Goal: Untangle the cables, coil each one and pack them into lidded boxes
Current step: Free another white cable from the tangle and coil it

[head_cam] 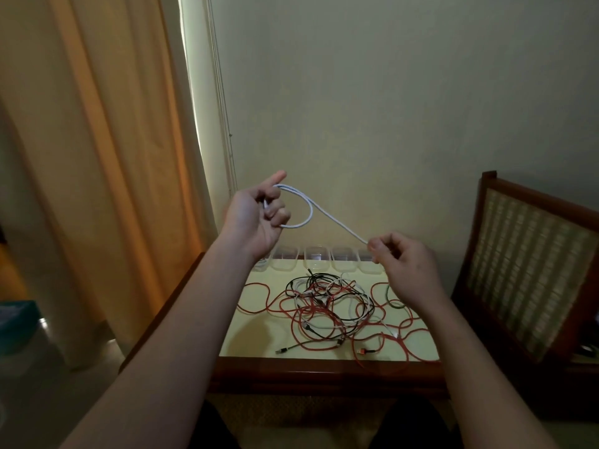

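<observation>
The desk (256,335) has a pale yellow top set in a dark reddish wood frame, and its 12 o'clock edge stands against a plain pale wall (405,92). A long orange-cream curtain (97,157) hangs at 9 o'clock of the desk. At 3 o'clock is a wooden chair (525,264) with a woven cane back.

A row of clear boxes (317,258) lines the desk's 12 o'clock edge, side by side. Whether lids sit on them cannot be told in the dim light.

In the middle of the desk lies a tangle (330,303) of red, white and black cables, with red loops spreading out toward 9 and 4 o'clock. A dark green cable (394,303) lies at the 3 o'clock side of the tangle. Two plug ends reach toward the 6 o'clock edge.

Both hands are raised above the far side of the desk. The left hand (259,218) has its fingers curled round a loop of the white cable (340,223), with the forefinger pointing up. From there the cable runs down toward 4 o'clock to the right hand (403,259), which pinches it between thumb and fingertips.
</observation>
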A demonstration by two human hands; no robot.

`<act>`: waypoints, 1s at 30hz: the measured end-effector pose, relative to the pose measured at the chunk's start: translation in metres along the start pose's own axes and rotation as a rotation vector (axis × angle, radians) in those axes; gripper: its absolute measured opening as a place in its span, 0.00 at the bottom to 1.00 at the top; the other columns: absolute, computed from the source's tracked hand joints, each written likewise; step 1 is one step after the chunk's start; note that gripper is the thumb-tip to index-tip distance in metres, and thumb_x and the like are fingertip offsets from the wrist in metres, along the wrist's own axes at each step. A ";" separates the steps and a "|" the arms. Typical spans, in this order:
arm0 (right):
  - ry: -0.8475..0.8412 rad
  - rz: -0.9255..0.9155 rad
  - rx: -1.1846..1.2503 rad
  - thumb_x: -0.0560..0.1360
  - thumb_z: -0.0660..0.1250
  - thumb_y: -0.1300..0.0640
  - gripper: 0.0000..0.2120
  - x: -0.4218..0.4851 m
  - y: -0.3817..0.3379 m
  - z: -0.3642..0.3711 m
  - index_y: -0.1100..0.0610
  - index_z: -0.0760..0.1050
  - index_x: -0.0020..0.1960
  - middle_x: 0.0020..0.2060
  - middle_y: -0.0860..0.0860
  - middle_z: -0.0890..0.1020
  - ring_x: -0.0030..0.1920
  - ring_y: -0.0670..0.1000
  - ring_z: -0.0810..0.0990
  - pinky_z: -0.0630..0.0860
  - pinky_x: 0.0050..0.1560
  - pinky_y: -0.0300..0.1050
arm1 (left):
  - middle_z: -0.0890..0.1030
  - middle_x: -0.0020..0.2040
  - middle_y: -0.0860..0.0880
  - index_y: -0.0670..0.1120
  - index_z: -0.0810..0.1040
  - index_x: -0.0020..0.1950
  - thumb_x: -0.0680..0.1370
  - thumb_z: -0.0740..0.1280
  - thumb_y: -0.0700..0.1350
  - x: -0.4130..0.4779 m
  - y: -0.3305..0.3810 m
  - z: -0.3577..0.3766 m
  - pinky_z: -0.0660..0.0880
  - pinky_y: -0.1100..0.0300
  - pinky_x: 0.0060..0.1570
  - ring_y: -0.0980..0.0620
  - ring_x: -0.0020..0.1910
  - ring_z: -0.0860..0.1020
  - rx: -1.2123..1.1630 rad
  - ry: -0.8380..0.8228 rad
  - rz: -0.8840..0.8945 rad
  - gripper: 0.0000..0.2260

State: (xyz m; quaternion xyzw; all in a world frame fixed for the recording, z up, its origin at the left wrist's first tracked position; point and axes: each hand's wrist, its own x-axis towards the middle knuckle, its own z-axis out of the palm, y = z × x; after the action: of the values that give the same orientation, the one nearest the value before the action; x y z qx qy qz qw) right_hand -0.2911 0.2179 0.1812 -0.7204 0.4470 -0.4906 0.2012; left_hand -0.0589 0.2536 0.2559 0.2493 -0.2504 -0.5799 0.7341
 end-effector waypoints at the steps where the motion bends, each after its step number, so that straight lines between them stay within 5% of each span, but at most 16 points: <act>1: -0.009 -0.025 -0.047 0.82 0.65 0.53 0.12 0.000 -0.001 0.002 0.53 0.78 0.40 0.29 0.46 0.76 0.28 0.38 0.72 0.65 0.28 0.32 | 0.67 0.30 0.52 0.37 0.73 0.69 0.80 0.54 0.33 0.001 -0.002 0.000 0.57 0.66 0.23 0.57 0.24 0.60 0.058 -0.006 0.031 0.18; 6: -0.068 -0.165 -0.176 0.83 0.62 0.51 0.15 0.000 -0.014 0.014 0.56 0.79 0.42 0.32 0.48 0.80 0.30 0.41 0.72 0.65 0.33 0.43 | 0.82 0.38 0.47 0.37 0.76 0.65 0.83 0.61 0.36 -0.005 -0.020 0.008 0.75 0.66 0.33 0.54 0.34 0.80 0.455 -0.061 0.221 0.12; 9: -0.054 -0.266 -0.187 0.84 0.60 0.48 0.17 0.000 -0.026 0.020 0.52 0.76 0.39 0.32 0.46 0.81 0.32 0.46 0.76 0.66 0.34 0.45 | 0.84 0.42 0.46 0.40 0.77 0.64 0.84 0.61 0.39 -0.010 -0.038 0.011 0.80 0.61 0.42 0.51 0.40 0.83 0.717 -0.121 0.275 0.11; 11: -0.034 -0.316 -0.187 0.83 0.59 0.46 0.18 0.001 -0.032 0.020 0.52 0.77 0.40 0.31 0.46 0.80 0.32 0.46 0.77 0.68 0.34 0.45 | 0.84 0.41 0.47 0.42 0.78 0.65 0.84 0.61 0.41 -0.012 -0.050 0.012 0.80 0.60 0.42 0.53 0.37 0.81 0.888 -0.154 0.290 0.12; 14: -0.008 -0.372 -0.117 0.84 0.61 0.48 0.16 0.005 -0.040 0.015 0.51 0.75 0.38 0.27 0.44 0.75 0.30 0.40 0.74 0.64 0.31 0.34 | 0.79 0.36 0.47 0.42 0.80 0.63 0.85 0.59 0.41 -0.018 -0.059 0.015 0.76 0.65 0.30 0.57 0.27 0.77 1.062 -0.205 0.273 0.12; 18: -0.111 -0.344 -0.075 0.81 0.64 0.44 0.18 0.007 -0.044 0.009 0.56 0.81 0.43 0.29 0.47 0.78 0.31 0.42 0.74 0.65 0.31 0.35 | 0.76 0.28 0.56 0.43 0.82 0.51 0.84 0.59 0.39 -0.019 -0.057 0.016 0.65 0.70 0.25 0.63 0.23 0.70 1.210 -0.216 0.226 0.11; 24: -0.193 -0.220 -0.089 0.72 0.74 0.40 0.18 0.004 -0.027 0.003 0.43 0.77 0.59 0.40 0.44 0.80 0.37 0.46 0.79 0.77 0.36 0.41 | 0.65 0.27 0.53 0.39 0.80 0.59 0.84 0.58 0.40 -0.011 -0.039 0.006 0.56 0.66 0.20 0.58 0.22 0.60 0.892 -0.169 -0.182 0.12; 30: -0.163 -0.189 -0.024 0.80 0.67 0.47 0.08 0.000 -0.021 0.006 0.49 0.83 0.47 0.34 0.45 0.83 0.34 0.44 0.79 0.76 0.36 0.44 | 0.57 0.27 0.55 0.40 0.78 0.57 0.83 0.60 0.44 -0.015 -0.026 0.008 0.48 0.68 0.21 0.60 0.19 0.55 0.545 -0.252 -0.419 0.11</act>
State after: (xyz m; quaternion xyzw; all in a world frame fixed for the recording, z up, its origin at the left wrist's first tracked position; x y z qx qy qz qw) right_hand -0.2762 0.2281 0.1935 -0.7991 0.3653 -0.4418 0.1811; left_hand -0.0862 0.2622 0.2436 0.4082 -0.4278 -0.6557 0.4695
